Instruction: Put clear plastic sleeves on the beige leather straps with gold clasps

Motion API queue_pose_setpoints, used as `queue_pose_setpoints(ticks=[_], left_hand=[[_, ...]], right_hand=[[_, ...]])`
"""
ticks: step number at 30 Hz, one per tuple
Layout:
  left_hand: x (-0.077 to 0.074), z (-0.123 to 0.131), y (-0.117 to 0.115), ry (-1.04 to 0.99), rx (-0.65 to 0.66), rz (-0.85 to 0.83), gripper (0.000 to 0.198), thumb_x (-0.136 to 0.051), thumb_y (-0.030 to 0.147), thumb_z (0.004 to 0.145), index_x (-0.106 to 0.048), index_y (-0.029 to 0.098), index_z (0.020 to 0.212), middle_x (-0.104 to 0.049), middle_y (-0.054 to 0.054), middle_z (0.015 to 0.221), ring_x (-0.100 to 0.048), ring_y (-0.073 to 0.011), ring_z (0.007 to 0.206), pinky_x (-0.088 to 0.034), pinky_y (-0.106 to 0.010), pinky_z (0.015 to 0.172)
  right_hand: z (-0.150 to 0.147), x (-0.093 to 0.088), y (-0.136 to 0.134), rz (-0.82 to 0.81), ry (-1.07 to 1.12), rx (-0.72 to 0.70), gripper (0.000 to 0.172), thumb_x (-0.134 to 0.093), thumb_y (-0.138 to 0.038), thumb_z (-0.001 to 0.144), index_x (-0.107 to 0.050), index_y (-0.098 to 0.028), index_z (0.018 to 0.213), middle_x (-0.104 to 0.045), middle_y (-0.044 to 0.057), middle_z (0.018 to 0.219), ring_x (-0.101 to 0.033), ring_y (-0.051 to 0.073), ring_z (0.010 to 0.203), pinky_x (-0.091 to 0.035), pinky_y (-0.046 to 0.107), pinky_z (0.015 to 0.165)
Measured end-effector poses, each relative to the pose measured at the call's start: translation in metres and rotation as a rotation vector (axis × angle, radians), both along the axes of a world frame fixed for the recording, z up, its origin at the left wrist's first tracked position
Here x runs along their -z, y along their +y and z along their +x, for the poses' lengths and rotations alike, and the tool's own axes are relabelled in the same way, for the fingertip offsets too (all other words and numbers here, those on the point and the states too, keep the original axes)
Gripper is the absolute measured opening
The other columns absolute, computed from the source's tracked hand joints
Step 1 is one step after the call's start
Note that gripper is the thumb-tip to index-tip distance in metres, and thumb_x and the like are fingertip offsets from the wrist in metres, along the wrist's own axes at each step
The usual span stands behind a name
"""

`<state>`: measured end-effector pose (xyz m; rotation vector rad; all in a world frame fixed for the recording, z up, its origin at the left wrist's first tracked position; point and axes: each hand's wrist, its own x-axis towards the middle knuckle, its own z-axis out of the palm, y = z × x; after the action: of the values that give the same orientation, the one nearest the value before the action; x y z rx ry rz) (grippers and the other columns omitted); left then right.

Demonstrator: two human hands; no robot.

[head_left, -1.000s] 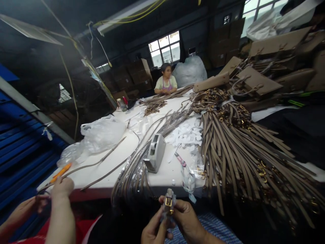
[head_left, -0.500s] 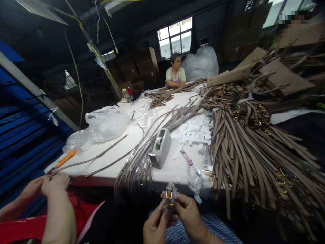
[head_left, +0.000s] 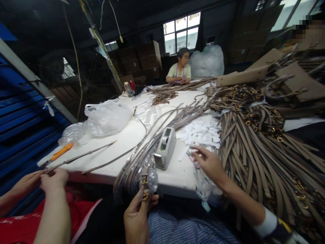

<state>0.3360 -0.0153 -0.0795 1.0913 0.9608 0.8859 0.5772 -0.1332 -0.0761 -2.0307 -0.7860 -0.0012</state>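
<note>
My left hand (head_left: 138, 211) is closed round a taupe strap end with a gold buckle (head_left: 146, 184) partly wrapped in clear film, held below the table's front edge. My right hand (head_left: 208, 162) reaches out over the white table (head_left: 119, 145), fingers spread, holding nothing, above a pink-handled tool (head_left: 192, 160) and beside white paper pieces (head_left: 201, 132). A grey tape dispenser (head_left: 165, 148) stands just left of that hand.
A big heap of taupe straps with gold buckles (head_left: 254, 142) fills the right side. Film-wrapped straps (head_left: 142, 159) hang over the front edge. A co-worker's hands (head_left: 48, 179) at left hold a thin strap by an orange cutter (head_left: 59, 152). Plastic bag (head_left: 106, 117); another person (head_left: 180, 67) sits far back.
My right hand has let go of the buckle and reached forward onto the table. My left hand alone keeps the strap end, moved a little left. The view has shifted.
</note>
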Motion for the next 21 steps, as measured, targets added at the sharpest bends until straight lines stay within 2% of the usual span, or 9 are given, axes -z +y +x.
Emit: queue_pose_setpoints(ticks=[1, 2, 4, 6, 8, 11, 13, 18, 21], left_hand=[[-0.004, 0.001, 0.004, 0.001, 0.010, 0.001, 0.034, -0.062, 0.037, 0.088, -0.061, 0.014, 0.113, -0.065, -0.007, 0.107, -0.065, -0.0219, 0.091, -0.057, -0.038, 0.076], [-0.008, 0.002, 0.011, -0.003, 0.012, 0.001, 0.032, -0.058, 0.035, 0.091, -0.058, 0.015, 0.116, -0.062, -0.008, 0.113, -0.063, -0.0216, 0.095, -0.056, -0.040, 0.079], [-0.021, 0.003, 0.034, -0.017, 0.008, 0.010, 0.032, -0.058, 0.038, 0.091, -0.060, 0.019, 0.117, -0.065, -0.007, 0.110, -0.064, -0.0230, 0.096, -0.057, -0.040, 0.077], [-0.043, -0.001, 0.077, -0.042, -0.024, 0.040, 0.034, -0.061, 0.050, 0.085, -0.066, 0.028, 0.111, -0.073, -0.002, 0.085, -0.069, -0.0250, 0.089, -0.059, -0.036, 0.064], [-0.072, -0.010, 0.133, -0.076, -0.096, 0.117, 0.040, -0.064, 0.060, 0.078, -0.069, 0.032, 0.105, -0.069, 0.003, 0.058, -0.072, -0.0250, 0.078, -0.059, -0.030, 0.051], [-0.111, -0.027, 0.207, -0.099, -0.190, 0.193, 0.043, -0.068, 0.062, 0.072, -0.071, 0.032, 0.103, -0.062, 0.007, 0.044, -0.074, -0.0236, 0.069, -0.057, -0.024, 0.042], [-0.126, -0.032, 0.233, -0.048, -0.230, 0.228, 0.042, -0.071, 0.060, 0.069, -0.072, 0.031, 0.100, -0.063, 0.008, 0.045, -0.074, -0.0232, 0.066, -0.056, -0.022, 0.038], [-0.126, -0.032, 0.253, 0.020, -0.274, 0.288, 0.033, -0.074, 0.054, 0.068, -0.076, 0.023, 0.077, -0.065, 0.003, 0.046, -0.074, -0.0239, 0.064, -0.051, -0.017, 0.034], [-0.123, -0.043, 0.271, 0.051, -0.256, 0.267, 0.050, -0.059, 0.055, 0.078, -0.071, 0.012, 0.056, -0.071, -0.009, 0.055, -0.071, -0.0247, 0.060, -0.042, -0.013, 0.037]], right_hand=[[0.030, -0.009, 0.010, -0.146, -0.042, 0.065, 0.029, -0.054, -0.035, 0.091, -0.063, -0.024, 0.116, -0.074, 0.003, 0.103, -0.071, 0.016, 0.080, -0.054, 0.026, 0.077], [0.058, -0.016, 0.022, -0.206, -0.054, 0.108, 0.028, -0.055, -0.032, 0.090, -0.063, -0.022, 0.115, -0.072, 0.005, 0.110, -0.070, 0.018, 0.088, -0.051, 0.027, 0.083], [0.107, -0.023, 0.046, -0.303, -0.050, 0.171, 0.028, -0.057, -0.029, 0.087, -0.064, -0.016, 0.111, -0.072, 0.011, 0.109, -0.067, 0.022, 0.096, -0.047, 0.032, 0.089], [0.141, -0.020, 0.067, -0.406, -0.020, 0.222, 0.031, -0.062, -0.033, 0.085, -0.065, -0.012, 0.108, -0.071, 0.016, 0.104, -0.065, 0.028, 0.101, -0.046, 0.038, 0.089], [0.160, -0.011, 0.083, -0.493, 0.016, 0.256, 0.035, -0.066, -0.037, 0.083, -0.064, -0.010, 0.105, -0.070, 0.017, 0.105, -0.063, 0.031, 0.104, -0.046, 0.044, 0.090], [0.169, 0.005, 0.099, -0.557, 0.065, 0.263, 0.032, -0.063, -0.036, 0.088, -0.062, -0.013, 0.110, -0.064, 0.011, 0.114, -0.061, 0.026, 0.104, -0.048, 0.047, 0.091], [0.171, 0.011, 0.103, -0.546, 0.097, 0.247, 0.027, -0.059, -0.033, 0.092, -0.060, -0.016, 0.113, -0.062, 0.008, 0.117, -0.062, 0.022, 0.102, -0.051, 0.045, 0.089], [0.170, 0.007, 0.096, -0.312, 0.130, 0.175, 0.023, -0.059, -0.034, 0.091, -0.065, -0.015, 0.103, -0.067, 0.007, 0.108, -0.063, 0.023, 0.100, -0.051, 0.041, 0.087], [0.156, -0.007, 0.085, -0.081, 0.153, 0.084, 0.030, -0.055, -0.040, 0.091, -0.068, -0.013, 0.095, -0.071, 0.009, 0.099, -0.065, 0.027, 0.100, -0.050, 0.037, 0.086]])
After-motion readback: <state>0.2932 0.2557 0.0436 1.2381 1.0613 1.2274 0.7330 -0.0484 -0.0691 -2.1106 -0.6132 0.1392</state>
